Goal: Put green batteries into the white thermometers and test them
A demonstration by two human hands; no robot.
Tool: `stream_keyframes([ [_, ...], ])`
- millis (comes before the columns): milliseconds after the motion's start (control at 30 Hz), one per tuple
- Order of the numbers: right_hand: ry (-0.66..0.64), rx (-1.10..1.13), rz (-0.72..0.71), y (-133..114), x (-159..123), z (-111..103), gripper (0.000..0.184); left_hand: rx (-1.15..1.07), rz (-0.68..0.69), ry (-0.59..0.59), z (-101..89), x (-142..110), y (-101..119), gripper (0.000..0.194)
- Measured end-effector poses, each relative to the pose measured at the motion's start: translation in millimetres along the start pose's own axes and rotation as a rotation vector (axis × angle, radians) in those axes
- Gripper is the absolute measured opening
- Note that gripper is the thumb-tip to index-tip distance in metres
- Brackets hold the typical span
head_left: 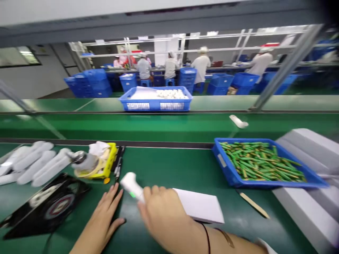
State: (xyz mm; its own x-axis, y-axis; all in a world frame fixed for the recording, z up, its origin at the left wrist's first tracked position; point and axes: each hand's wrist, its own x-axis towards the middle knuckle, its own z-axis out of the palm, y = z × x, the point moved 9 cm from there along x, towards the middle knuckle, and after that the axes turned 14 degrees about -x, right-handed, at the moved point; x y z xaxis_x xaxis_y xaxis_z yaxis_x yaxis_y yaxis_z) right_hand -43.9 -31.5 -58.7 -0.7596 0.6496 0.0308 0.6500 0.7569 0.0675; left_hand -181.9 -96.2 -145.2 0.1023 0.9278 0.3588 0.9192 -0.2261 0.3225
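My right hand (161, 215) is closed round a white handheld device (131, 185) with a small green light, holding it just above the green bench. My left hand (103, 215) lies flat on the bench beside it, fingers stretched out and holding nothing. A white pad of paper (202, 206) lies just right of my right hand. Two black pens (118, 164) lie ahead of my left hand, next to a yellow tray (109, 165).
A blue tray (233, 173) of green rods sits at right, a wooden stick (254, 204) before it. White casings (34, 164) and a black fan (45, 206) lie at left. Grey foam blocks (309, 208) stand far right. Across the conveyor sits a blue crate (156, 104); people work at benches behind.
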Motion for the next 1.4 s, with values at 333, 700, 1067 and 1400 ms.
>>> stream_keyframes([
  [333, -0.114, -0.001, 0.128, -4.8, 66.3, 58.8, 0.017, 0.142, -0.007, 0.034, -12.0, 45.8, -8.6, 0.038],
  [700, 0.36, 0.554, -0.16, -69.2, 169.5, 17.1, 0.013, 0.214, -0.146, 0.264, -86.3, 64.8, -31.0, 0.03],
  [1067, 0.365, 0.724, -0.092, -56.7, 167.9, 12.4, 0.018, 0.312, -0.322, 0.134, -81.8, 89.5, -48.6, 0.025],
  [1400, 0.25, 0.71, 0.078, -38.9, 145.5, 27.4, 0.017, 0.293, -0.146, 0.125, -75.9, 89.0, -43.3, 0.024],
])
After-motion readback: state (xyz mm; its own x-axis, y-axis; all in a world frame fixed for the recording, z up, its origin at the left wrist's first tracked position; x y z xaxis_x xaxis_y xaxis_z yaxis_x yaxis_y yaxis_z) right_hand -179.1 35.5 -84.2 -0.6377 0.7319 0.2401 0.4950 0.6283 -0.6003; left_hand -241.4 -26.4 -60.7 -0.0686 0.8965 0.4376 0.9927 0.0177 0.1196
